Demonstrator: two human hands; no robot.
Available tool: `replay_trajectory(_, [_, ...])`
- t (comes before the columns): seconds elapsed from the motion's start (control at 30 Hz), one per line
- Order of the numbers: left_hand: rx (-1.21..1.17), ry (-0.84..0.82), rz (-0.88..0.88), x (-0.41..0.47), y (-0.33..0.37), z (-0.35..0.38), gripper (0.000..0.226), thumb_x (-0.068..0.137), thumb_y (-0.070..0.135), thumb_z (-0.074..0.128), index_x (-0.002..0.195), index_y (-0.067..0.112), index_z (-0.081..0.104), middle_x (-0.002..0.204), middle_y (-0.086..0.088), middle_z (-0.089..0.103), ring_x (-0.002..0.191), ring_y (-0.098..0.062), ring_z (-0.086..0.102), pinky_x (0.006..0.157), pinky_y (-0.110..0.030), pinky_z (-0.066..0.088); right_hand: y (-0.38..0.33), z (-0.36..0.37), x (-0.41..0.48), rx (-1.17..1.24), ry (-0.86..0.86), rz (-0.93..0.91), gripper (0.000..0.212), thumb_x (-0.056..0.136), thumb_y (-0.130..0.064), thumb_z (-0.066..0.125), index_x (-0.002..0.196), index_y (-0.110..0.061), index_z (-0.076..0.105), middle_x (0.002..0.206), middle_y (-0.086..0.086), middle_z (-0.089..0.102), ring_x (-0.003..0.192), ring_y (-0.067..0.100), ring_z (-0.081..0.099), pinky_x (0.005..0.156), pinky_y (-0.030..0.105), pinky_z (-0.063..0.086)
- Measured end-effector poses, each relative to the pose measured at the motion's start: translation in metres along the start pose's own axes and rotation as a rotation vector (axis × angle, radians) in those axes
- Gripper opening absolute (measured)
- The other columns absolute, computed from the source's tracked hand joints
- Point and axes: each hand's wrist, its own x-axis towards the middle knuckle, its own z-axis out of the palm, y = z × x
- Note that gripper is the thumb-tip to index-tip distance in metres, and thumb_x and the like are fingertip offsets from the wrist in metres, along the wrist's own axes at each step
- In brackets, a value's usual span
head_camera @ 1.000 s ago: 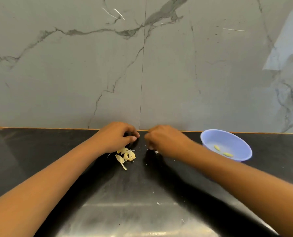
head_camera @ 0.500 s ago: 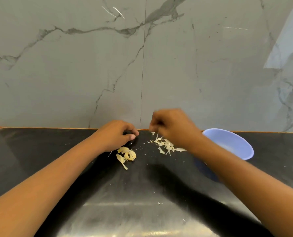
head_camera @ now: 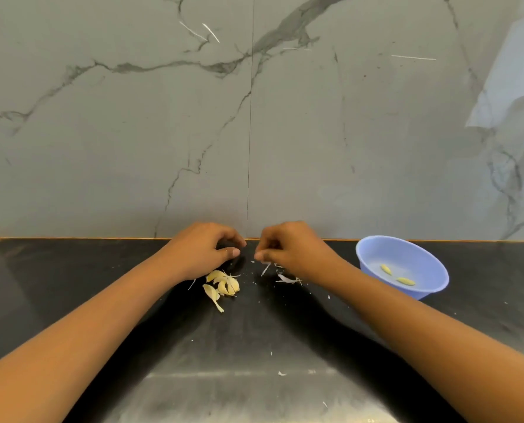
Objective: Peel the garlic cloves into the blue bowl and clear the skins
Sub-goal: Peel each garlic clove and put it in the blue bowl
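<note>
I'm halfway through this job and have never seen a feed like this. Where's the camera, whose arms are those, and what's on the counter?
There is no machine here: a person works bare-handed. The single picture comes from a camera on their head, looking forward and down. The left hand and right hand are curled low over the black counter. A small heap of garlic cloves lies by the left hand, and loose skins lie under the right. The blue bowl at the right holds two peeled cloves. What either grip holds is hidden.

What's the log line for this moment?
left hand: curled beside pale garlic cloves | right hand: curled over papery white skins | round blue plastic bowl: two peeled cloves
</note>
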Motion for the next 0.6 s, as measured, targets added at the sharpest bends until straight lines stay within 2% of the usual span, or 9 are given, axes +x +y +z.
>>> replay_trajectory(0.07, [-0.082, 0.068, 0.03, 0.0, 0.003, -0.002, 0.02, 0.09, 0.033, 0.064, 0.11, 0.034, 0.068, 0.108, 0.015, 0.068, 0.104, -0.002, 0.06, 0.089, -0.024, 0.045, 0.006, -0.006, -0.001, 0.468, 0.04, 0.138, 0.005, 0.088, -0.016, 0.067, 0.087, -0.011, 0.069, 0.072, -0.002, 0.067, 0.06, 0.001, 0.059, 0.061, 0.016, 0.048])
replay_trajectory(0.13, [-0.227, 0.119, 0.067, -0.002, 0.009, -0.003, 0.018, 0.086, 0.032, 0.069, 0.104, 0.034, 0.069, 0.096, 0.022, 0.068, 0.093, 0.006, 0.061, 0.082, -0.015, 0.046, 0.009, -0.007, -0.004, 0.891, 0.004, 0.246, 0.009, 0.09, -0.009, 0.063, 0.094, -0.005, 0.069, 0.072, 0.0, 0.068, 0.062, 0.006, 0.063, 0.062, 0.019, 0.052])
replay_trajectory(0.2, [-0.373, 0.167, 0.092, -0.005, 0.016, -0.003, 0.016, 0.083, 0.029, 0.073, 0.098, 0.035, 0.071, 0.089, 0.021, 0.07, 0.087, 0.009, 0.063, 0.073, -0.007, 0.045, 0.012, -0.009, -0.004, 1.092, -0.011, 0.296, 0.01, 0.09, -0.006, 0.06, 0.095, -0.006, 0.069, 0.075, 0.003, 0.069, 0.065, 0.009, 0.065, 0.063, 0.022, 0.055])
replay_trajectory(0.27, [-0.494, 0.227, 0.098, -0.007, 0.021, -0.003, 0.014, 0.08, 0.027, 0.075, 0.092, 0.034, 0.072, 0.085, 0.017, 0.073, 0.084, 0.006, 0.065, 0.07, -0.006, 0.048, 0.011, -0.012, -0.005, 1.158, -0.048, 0.298, 0.011, 0.089, -0.006, 0.06, 0.095, -0.007, 0.069, 0.078, 0.005, 0.07, 0.066, 0.01, 0.065, 0.064, 0.024, 0.057])
replay_trajectory(0.37, [-0.641, 0.287, 0.113, -0.01, 0.026, -0.002, 0.02, 0.073, 0.031, 0.075, 0.093, 0.028, 0.074, 0.086, 0.012, 0.075, 0.084, -0.002, 0.069, 0.075, -0.014, 0.053, 0.008, -0.014, -0.007, 1.192, -0.084, 0.266, 0.011, 0.088, -0.007, 0.06, 0.096, -0.009, 0.068, 0.081, 0.007, 0.071, 0.066, 0.011, 0.065, 0.065, 0.024, 0.057])
replay_trajectory(0.43, [-0.674, 0.313, 0.141, -0.012, 0.028, -0.002, 0.024, 0.071, 0.033, 0.073, 0.093, 0.028, 0.074, 0.087, 0.011, 0.075, 0.084, -0.005, 0.07, 0.078, -0.019, 0.055, 0.006, -0.016, -0.008, 1.216, -0.09, 0.252, 0.009, 0.089, -0.008, 0.061, 0.095, -0.009, 0.067, 0.081, 0.007, 0.07, 0.065, 0.011, 0.064, 0.065, 0.025, 0.058])
replay_trajectory(0.6, [-0.666, 0.362, 0.197, -0.014, 0.031, 0.001, 0.019, 0.072, 0.03, 0.073, 0.091, 0.028, 0.075, 0.084, 0.012, 0.075, 0.081, -0.005, 0.07, 0.071, -0.014, 0.052, 0.005, -0.018, -0.01, 1.217, -0.12, 0.25, 0.002, 0.086, -0.013, 0.064, 0.088, -0.013, 0.065, 0.082, 0.006, 0.069, 0.067, 0.012, 0.063, 0.064, 0.026, 0.057])
